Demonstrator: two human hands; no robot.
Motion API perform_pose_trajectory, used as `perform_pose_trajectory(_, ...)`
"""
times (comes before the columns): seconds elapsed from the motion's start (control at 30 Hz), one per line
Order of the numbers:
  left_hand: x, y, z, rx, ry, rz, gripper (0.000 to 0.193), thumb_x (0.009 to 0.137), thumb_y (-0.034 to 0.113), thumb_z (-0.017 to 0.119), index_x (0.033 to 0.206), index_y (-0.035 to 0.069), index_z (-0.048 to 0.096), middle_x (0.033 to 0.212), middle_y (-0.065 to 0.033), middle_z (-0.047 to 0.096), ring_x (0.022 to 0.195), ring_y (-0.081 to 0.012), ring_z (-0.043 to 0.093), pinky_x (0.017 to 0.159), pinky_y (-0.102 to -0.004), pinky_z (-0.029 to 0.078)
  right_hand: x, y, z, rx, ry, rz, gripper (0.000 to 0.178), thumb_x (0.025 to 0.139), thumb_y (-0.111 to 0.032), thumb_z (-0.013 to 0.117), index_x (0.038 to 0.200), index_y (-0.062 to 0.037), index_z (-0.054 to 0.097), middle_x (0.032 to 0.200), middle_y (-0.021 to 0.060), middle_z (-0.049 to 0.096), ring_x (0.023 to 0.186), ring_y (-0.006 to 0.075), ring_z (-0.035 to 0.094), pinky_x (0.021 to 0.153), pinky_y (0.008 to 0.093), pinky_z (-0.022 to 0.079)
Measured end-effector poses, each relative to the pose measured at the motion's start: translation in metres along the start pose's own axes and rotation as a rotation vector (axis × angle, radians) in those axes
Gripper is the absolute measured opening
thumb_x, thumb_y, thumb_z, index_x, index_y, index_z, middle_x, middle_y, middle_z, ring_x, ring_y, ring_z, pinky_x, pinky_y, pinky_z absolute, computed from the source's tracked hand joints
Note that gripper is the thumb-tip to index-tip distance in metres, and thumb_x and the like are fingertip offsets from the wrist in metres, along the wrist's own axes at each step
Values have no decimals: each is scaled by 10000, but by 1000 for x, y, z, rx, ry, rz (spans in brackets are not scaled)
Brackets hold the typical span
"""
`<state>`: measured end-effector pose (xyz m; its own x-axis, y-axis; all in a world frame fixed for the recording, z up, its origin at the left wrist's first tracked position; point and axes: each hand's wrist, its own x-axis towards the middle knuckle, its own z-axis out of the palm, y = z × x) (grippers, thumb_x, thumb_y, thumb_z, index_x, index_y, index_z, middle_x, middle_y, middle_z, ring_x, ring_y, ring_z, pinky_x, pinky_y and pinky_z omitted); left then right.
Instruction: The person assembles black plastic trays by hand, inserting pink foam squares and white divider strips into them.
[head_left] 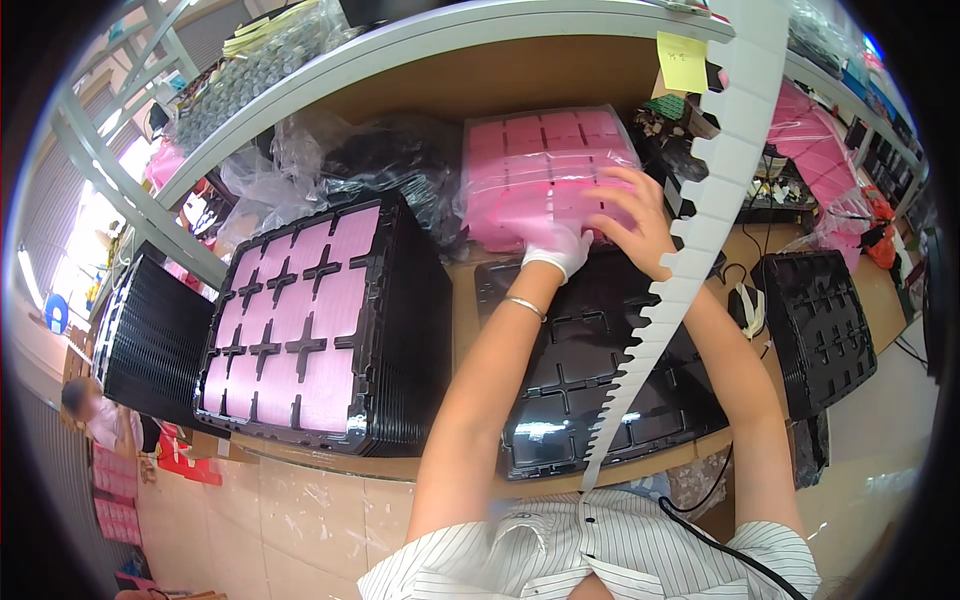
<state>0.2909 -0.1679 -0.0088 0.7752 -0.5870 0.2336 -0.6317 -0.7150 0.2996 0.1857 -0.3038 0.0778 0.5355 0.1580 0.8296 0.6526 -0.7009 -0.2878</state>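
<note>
Both my hands are at a pink block-like bundle (545,135) in clear plastic wrap, which stands on the far side of the bench. My left hand (560,247), in a white glove, is at the bundle's near lower edge; its fingers are smeared and lost against the pink, so a hold cannot be made out. My bare right hand (632,215) reaches over the bundle's right front with fingers spread and curved. Beneath my forearms lies a black plastic tray (560,420) with moulded cross-shaped ridges.
To the left stands a tall stack of black trays (410,330), its top compartments filled with pink sheets (330,375). Another black stack (150,350) is beyond it. Crumpled clear plastic (270,170) lies behind. More black trays (820,330) stand right. A white notched strip (690,240) crosses the view.
</note>
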Motion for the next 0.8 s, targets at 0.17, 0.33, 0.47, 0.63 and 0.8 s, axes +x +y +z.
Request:
perform_pose_trajectory(0.17, -36, 66, -71, -168, -68, 6, 440, 908, 180, 609, 1319, 42, 532, 1319, -205, 547, 1193, -389, 525, 1037, -455, 417, -76, 25, -32, 1056, 233, 1355, 320, 878, -151, 751, 1059, 65, 599, 1026, 125, 646, 927, 195, 625, 821, 346, 524)
perform_pose_trajectory(0.33, -123, 88, -66, -1353, -27, -417, 296, 963, 245, 627, 1205, 80, 582, 949, 14, 588, 810, -106, 557, 671, -258, 443, -108, 22, -71, 1224, 123, 1278, 287, 862, -42, 727, 1115, 21, 607, 1041, 91, 662, 929, 155, 641, 787, 277, 517)
perform_pose_trajectory(0.47, -173, 37, -47, -1996, 360, -398, 692, 972, 608, 466, 1403, 66, 436, 1268, -79, 573, 1034, -202, 593, 835, -380, 527, -127, -18, -115, 961, 51, 1258, 364, 878, -46, 701, 1192, 17, 527, 1038, 93, 670, 945, 152, 655, 838, 282, 528)
perform_pose_trajectory(0.63, -232, 47, -67, -1157, 325, -622, 766, 859, 321, 766, 1451, -31, 430, 1121, -85, 657, 986, -117, 615, 890, -275, 490, -168, -49, -143, 675, -49, 1199, 355, 888, -36, 689, 1192, -6, 508, 1013, 71, 678, 888, 101, 645, 782, 225, 506)
perform_pose_trajectory(0.8, -267, 87, -88, -404, 17, -594, 835, 853, 381, 723, 1515, 49, 337, 712, -117, 652, 661, -262, 692, 690, -361, 557, -215, -74, -155, 423, 27, 1048, 523, 840, 93, 673, 1313, 13, 466, 909, 32, 590, 791, 62, 587, 713, 183, 466)
